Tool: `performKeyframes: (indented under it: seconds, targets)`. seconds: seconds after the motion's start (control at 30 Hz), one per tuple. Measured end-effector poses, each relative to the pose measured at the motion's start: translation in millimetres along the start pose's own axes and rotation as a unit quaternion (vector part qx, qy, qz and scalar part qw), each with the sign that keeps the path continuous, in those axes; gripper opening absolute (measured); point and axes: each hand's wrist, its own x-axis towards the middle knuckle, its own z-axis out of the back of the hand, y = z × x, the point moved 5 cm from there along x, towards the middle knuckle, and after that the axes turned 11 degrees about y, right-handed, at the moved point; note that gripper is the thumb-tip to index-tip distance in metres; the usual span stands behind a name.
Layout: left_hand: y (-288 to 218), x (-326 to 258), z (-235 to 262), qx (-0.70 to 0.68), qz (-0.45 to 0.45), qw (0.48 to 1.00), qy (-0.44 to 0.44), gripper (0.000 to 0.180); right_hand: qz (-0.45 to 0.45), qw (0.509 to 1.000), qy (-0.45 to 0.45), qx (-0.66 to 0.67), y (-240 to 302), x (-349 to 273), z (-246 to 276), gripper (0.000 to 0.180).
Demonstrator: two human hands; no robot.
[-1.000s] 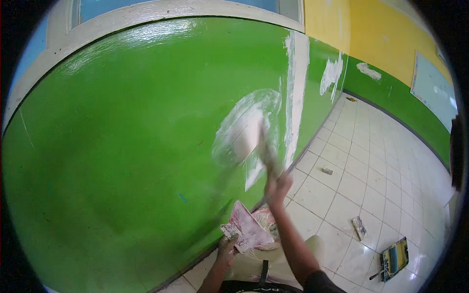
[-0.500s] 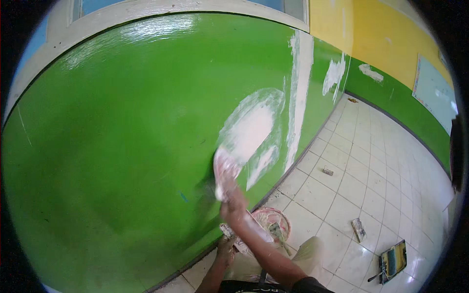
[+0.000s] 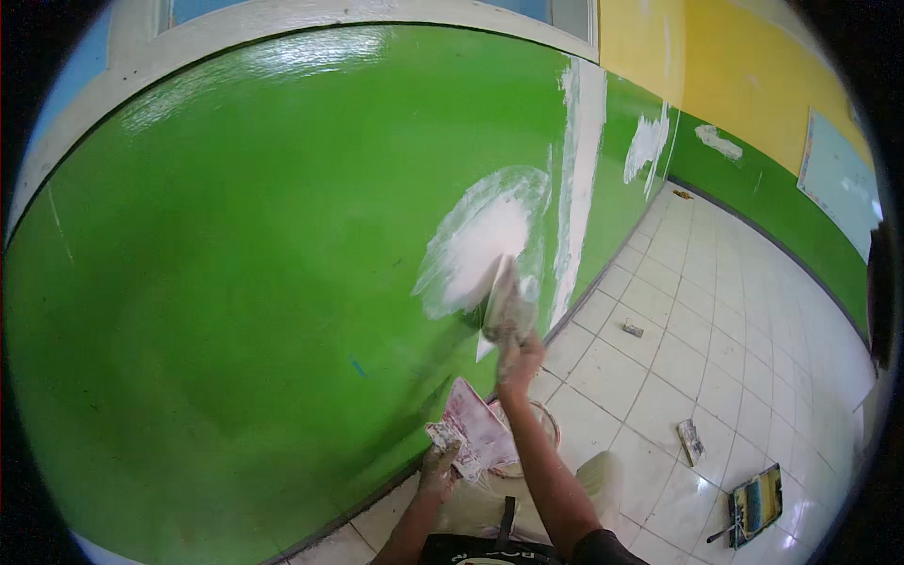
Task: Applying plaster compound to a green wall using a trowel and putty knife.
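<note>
My right hand [image 3: 518, 358] is closed on a putty scraper [image 3: 505, 299], blurred by motion, whose blade is at the green wall [image 3: 273, 235]. The scraper is over the lower right of a large whitish filler patch [image 3: 485, 235], covering most of a smaller patch beneath. Low down near the wall, my left hand [image 3: 439, 468] grips a second wide scraper [image 3: 478, 428], its pinkish blade smeared with white filler. Behind my right forearm stands a round bucket [image 3: 554, 421] with a pink-smeared rim, partly hidden by the forearm and the left scraper.
More filler streaks [image 3: 576, 188] run down the wall to the right. On the pale tiled floor [image 3: 626, 405] lie a filler-smeared block [image 3: 690, 443], a smaller block [image 3: 632, 328] and a dark paint tray [image 3: 756, 506]. A white window frame [image 3: 235, 38] borders the wall above.
My right hand has swung right with its scraper, from the large patch's lower left edge to the smaller patch. The left scraper's blade now shows more fully; my left hand has barely moved.
</note>
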Motion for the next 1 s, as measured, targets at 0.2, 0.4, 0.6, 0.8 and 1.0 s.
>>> performKeyframes:
  seconds: [0.2, 0.4, 0.6, 0.8, 1.0]
  targets:
    - [-2.2, -11.4, -9.3, -0.117, -0.13, 0.984, 0.043, 0.046, 0.131, 0.984, 0.093, -0.078, 76.5, -103.7, -71.5, 0.018]
    - [-31.5, -20.5, -40.7, -0.107, -0.078, 0.989, 0.06, 0.043, -0.046, 0.992, 0.109, -0.045, 60.7, -135.9, -10.6, 0.019]
    - [-65.6, -27.6, -64.6, -0.131, -0.069, 0.982, 0.12, 0.039, -0.099, 0.974, 0.049, 0.197, 43.4, -67.1, 130.2, 0.006]
    - [-82.1, -20.6, -123.4, -0.129, -0.059, 0.978, 0.151, 0.039, -0.058, 0.992, 0.084, 0.079, 59.5, -68.4, 175.3, 0.016]
    - [-72.9, 0.3, -138.4, -0.115, -0.066, 0.981, 0.144, 0.037, 0.092, 0.973, 0.187, -0.1, 59.7, -78.1, 175.7, 0.026]
